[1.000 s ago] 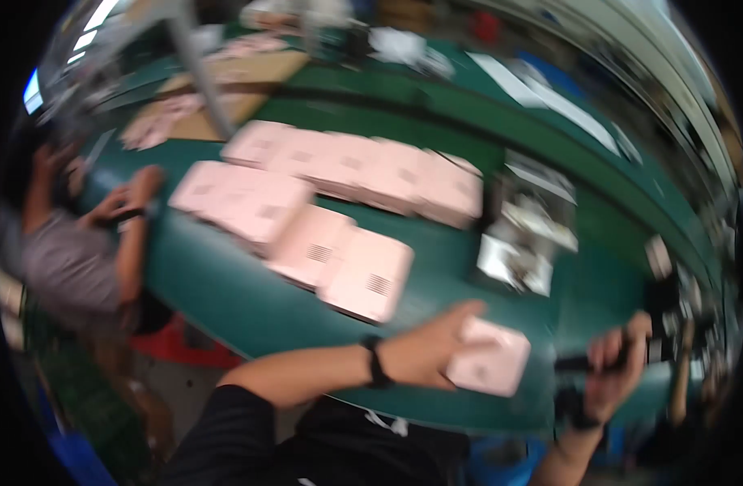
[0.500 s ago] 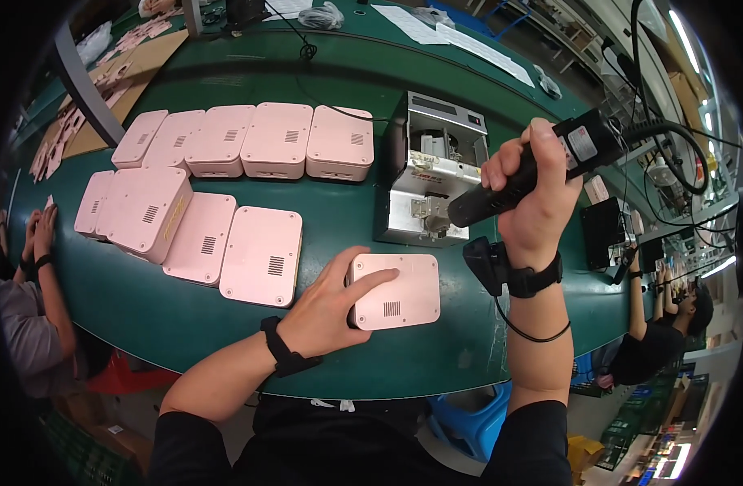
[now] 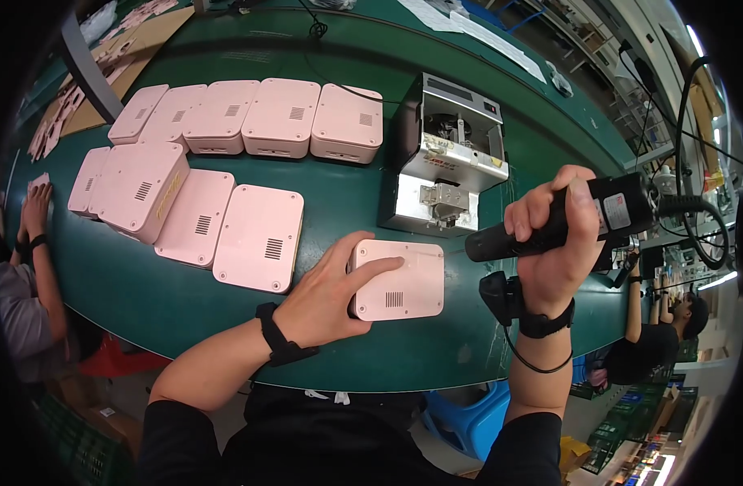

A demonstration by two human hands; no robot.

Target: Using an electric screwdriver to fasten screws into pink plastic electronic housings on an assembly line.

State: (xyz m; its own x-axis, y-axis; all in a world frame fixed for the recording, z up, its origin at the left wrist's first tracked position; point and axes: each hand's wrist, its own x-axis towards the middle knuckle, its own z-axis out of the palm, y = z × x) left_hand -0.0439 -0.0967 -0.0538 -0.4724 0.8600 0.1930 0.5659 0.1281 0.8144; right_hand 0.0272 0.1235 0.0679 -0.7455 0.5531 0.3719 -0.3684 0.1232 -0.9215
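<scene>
A: Risk first. What could go wrong from here?

B: In my judgement, slippage. The pink box (image 3: 416, 283) lies flat on the green surface (image 3: 404, 356), and the left grip (image 3: 327, 279) bears on one end only; if that grip eased, a sideways push could turn it.

A: Any other hazard?

B: The black handheld tool (image 3: 501, 241) — a careless swing could mark the top face. Its cord (image 3: 683, 205) loops off to the right; a snag there could drag the tool off line. The machine (image 3: 460, 170) stands just beyond the box, so a wide swing could knock it too.

A: State of each grip?

B: Left: closed around the box's left end, one finger extended across its top face. Right grip (image 3: 553, 235): wrapped firmly around the tool, which is raised and roughly level.

A: Box relative to each?

B: Touching the left grip, to its right. It lies left of the right grip — apart from it, and the tool's tip shows short of the box's right edge. Whether the corner recesses contain screws, I cannot tell; too small.
</scene>
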